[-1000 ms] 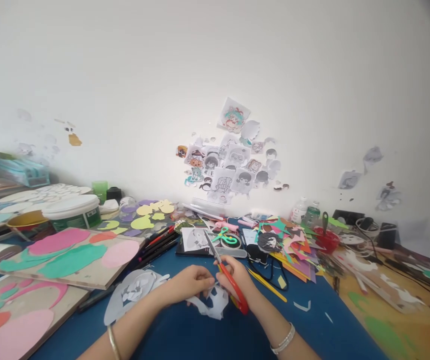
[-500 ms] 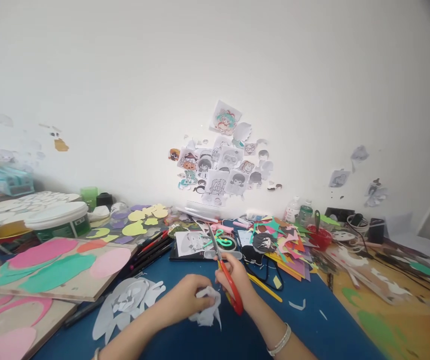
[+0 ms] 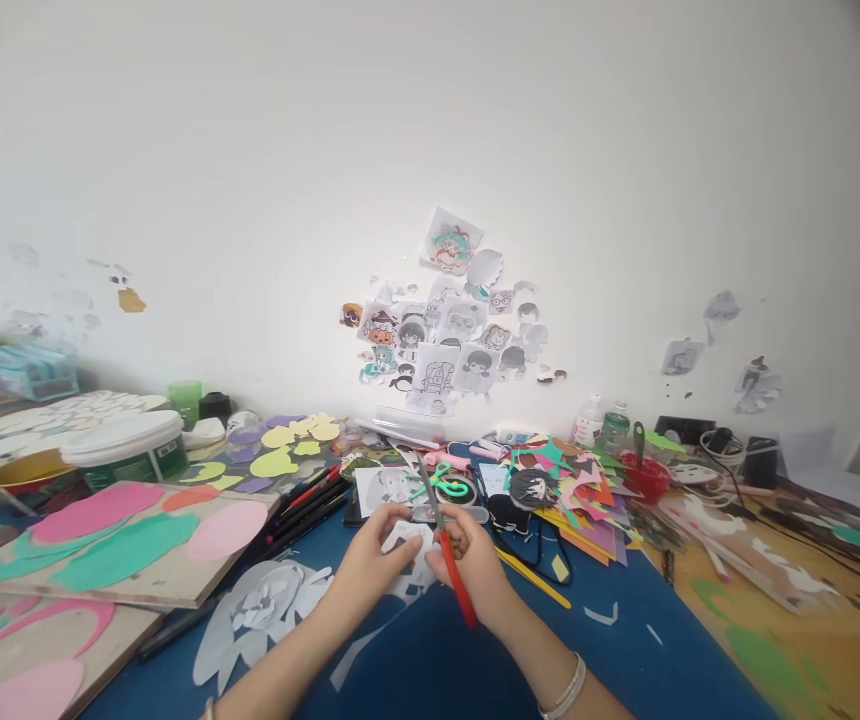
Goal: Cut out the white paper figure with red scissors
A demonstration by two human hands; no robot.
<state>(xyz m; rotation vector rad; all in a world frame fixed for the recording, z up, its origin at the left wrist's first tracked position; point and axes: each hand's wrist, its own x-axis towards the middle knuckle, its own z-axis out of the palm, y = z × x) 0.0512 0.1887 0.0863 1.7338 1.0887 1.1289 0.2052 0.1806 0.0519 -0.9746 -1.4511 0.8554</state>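
My left hand (image 3: 365, 568) pinches a white paper cut-out (image 3: 409, 556) and holds it up over the blue table top (image 3: 430, 670). My right hand (image 3: 481, 570) grips red-handled scissors (image 3: 451, 562), blades pointing up and away beside the paper. A larger grey-white cut-out (image 3: 254, 610) lies flat on the table to the left of my left forearm. Both wrists carry bangles.
Boards with pink and green shapes (image 3: 111, 535) lie at the left, with a white tub (image 3: 126, 450) behind. Pencils (image 3: 310, 500), green scissors (image 3: 446, 485) and a heap of coloured paper (image 3: 576, 490) sit beyond my hands. Drawings (image 3: 445, 330) hang on the wall. Cables and bottles are at right.
Both hands rose and moved away from me, lifting the white cut-out off the table. The scissors turned more upright next to the paper. The view shifted slightly.
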